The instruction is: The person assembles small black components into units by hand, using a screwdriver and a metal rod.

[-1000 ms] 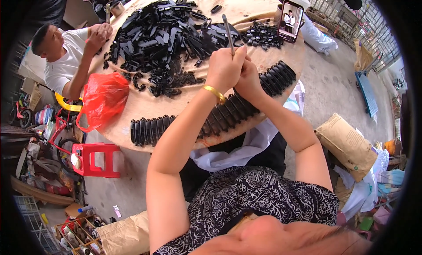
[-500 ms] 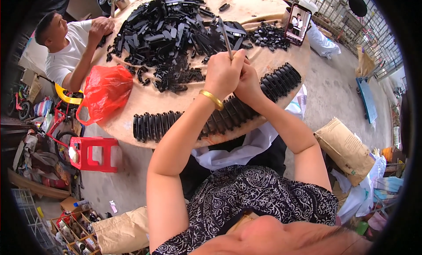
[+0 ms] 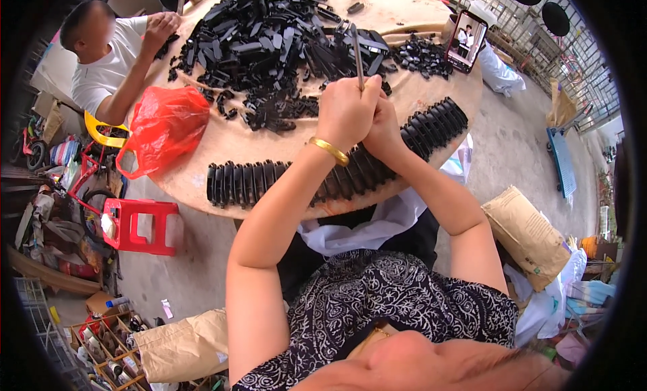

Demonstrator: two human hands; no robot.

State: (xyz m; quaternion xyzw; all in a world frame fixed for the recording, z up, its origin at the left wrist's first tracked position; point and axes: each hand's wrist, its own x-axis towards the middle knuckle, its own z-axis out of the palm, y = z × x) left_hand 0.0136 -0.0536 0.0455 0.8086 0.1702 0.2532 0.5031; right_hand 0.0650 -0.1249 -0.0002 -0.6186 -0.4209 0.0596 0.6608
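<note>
Concrete floor (image 3: 519,141) was seen around a round, peach-cloth-covered table (image 3: 176,192). Between a large heap of black plastic pieces (image 3: 249,37) and a curved row of black ribbed plastic parts (image 3: 350,178), a slim grey metal rod (image 3: 358,50) was held near-upright, lower end hidden. Left hand (image 3: 342,111): closed around the rod. Right hand (image 3: 383,125): pressed against the left; finger closure and contents could not be told. Judged best for control: both hands braced together, pressure applied gradually, fingertips placed clear of the rod's line.
</note>
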